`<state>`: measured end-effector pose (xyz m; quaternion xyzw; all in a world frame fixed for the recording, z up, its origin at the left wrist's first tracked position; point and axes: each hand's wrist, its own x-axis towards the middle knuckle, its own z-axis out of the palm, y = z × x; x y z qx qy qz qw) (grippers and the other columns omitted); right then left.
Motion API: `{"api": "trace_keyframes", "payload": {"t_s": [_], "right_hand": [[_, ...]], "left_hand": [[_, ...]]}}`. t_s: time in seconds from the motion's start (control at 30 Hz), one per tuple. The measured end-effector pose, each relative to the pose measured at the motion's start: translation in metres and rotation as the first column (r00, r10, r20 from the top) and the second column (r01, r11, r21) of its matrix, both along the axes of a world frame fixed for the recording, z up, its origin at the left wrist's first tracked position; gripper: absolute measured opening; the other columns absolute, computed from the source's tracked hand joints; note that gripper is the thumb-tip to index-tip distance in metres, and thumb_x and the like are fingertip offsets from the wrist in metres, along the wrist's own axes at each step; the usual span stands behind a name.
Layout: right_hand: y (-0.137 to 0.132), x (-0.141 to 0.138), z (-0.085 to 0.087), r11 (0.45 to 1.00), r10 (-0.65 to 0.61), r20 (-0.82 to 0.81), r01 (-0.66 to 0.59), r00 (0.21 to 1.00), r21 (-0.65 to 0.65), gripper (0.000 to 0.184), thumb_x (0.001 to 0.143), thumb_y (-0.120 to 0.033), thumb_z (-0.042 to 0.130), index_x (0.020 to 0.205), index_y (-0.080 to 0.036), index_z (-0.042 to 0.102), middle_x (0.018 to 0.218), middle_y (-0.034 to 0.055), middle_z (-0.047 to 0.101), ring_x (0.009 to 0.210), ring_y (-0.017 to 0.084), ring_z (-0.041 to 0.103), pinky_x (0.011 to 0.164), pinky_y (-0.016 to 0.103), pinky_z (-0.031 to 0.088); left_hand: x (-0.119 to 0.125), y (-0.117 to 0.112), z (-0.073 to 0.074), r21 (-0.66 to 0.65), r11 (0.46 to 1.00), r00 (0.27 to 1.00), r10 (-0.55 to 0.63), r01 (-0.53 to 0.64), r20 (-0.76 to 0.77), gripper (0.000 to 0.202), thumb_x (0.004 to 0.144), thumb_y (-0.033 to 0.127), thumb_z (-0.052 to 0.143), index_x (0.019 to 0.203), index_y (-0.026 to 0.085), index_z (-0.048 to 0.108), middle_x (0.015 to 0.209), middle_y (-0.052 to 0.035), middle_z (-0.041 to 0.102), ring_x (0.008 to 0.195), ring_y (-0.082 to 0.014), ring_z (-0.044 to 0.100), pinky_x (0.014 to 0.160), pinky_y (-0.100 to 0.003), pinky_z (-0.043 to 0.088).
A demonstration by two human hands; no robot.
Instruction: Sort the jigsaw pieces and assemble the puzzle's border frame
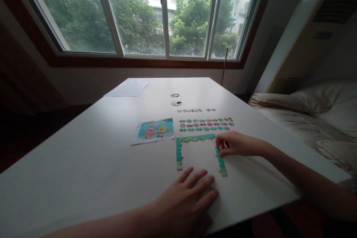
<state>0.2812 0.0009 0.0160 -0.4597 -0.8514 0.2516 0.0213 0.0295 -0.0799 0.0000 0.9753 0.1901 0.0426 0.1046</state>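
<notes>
A partly built jigsaw border (pixel 195 138) lies on the white table (pixel 92 163), forming a teal top edge with two side strips. My right hand (pixel 237 144) rests at the right strip's upper end, fingers curled and pinched on a piece there. My left hand (pixel 189 193) lies flat on the table just below the border, fingers spread, holding nothing. Rows of loose teal and pink pieces (pixel 205 124) sit beyond the border. A colourful reference picture (pixel 154 130) lies to the left.
A few pale loose pieces (pixel 192 110) and two small round items (pixel 176 102) lie farther back. A sheet of paper (pixel 126 88) sits at the far left. A cushioned sofa (pixel 312 115) stands right of the table, beneath a wall unit; windows behind.
</notes>
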Motion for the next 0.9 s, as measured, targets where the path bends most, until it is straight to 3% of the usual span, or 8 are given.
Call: {"api": "trace_keyframes", "payload": {"t_s": [0.13, 0.3, 0.47, 0.9], "right_hand": [[0.011, 0.015, 0.001, 0.999, -0.026, 0.016, 0.027, 1.000, -0.040, 0.027, 0.070, -0.034, 0.064, 0.089, -0.015, 0.058, 0.072, 0.0012, 0.059, 0.065, 0.012, 0.052, 0.058, 0.022, 0.039], [0.023, 0.026, -0.008, 0.984, -0.021, -0.014, 0.018, 1.000, -0.175, 0.037, 0.067, -0.040, 0.066, 0.092, -0.015, 0.056, 0.072, 0.0001, 0.057, 0.065, 0.011, 0.051, 0.058, 0.022, 0.039], [0.026, 0.028, -0.011, 0.973, -0.013, -0.055, 0.000, 0.998, -0.230, 0.038, 0.067, -0.037, 0.066, 0.095, -0.014, 0.054, 0.071, -0.0011, 0.052, 0.065, 0.010, 0.048, 0.057, 0.021, 0.038], [0.032, 0.027, -0.013, 0.960, -0.057, -0.096, 0.029, 0.994, -0.278, 0.038, 0.064, -0.033, 0.068, 0.092, -0.012, 0.053, 0.068, -0.0031, 0.045, 0.062, 0.009, 0.043, 0.056, 0.020, 0.036]], "left_hand": [[-0.005, 0.011, -0.004, 0.084, 0.993, 0.993, 0.081, -0.088, 0.083, 0.040, 0.087, 0.034, 0.045, 0.125, 0.022, 0.040, 0.132, -0.0079, 0.043, 0.120, -0.0273, 0.037, 0.100, -0.047, 0.029], [-0.022, 0.058, -0.016, 0.179, 0.929, 0.936, 0.285, -0.323, 0.209, 0.028, 0.088, 0.027, 0.042, 0.114, 0.020, 0.049, 0.118, -0.0097, 0.052, 0.109, -0.0256, 0.045, 0.093, -0.045, 0.036], [-0.037, 0.093, -0.030, 0.227, 0.880, 0.896, 0.358, -0.418, 0.262, 0.024, 0.087, 0.023, 0.044, 0.109, 0.019, 0.052, 0.111, -0.0085, 0.055, 0.104, -0.0250, 0.047, 0.088, -0.044, 0.039], [-0.033, 0.090, -0.030, 0.189, 0.874, 0.887, 0.408, -0.448, 0.218, 0.023, 0.086, 0.021, 0.045, 0.106, 0.016, 0.053, 0.106, -0.0085, 0.056, 0.100, -0.0243, 0.047, 0.089, -0.042, 0.037]]}}
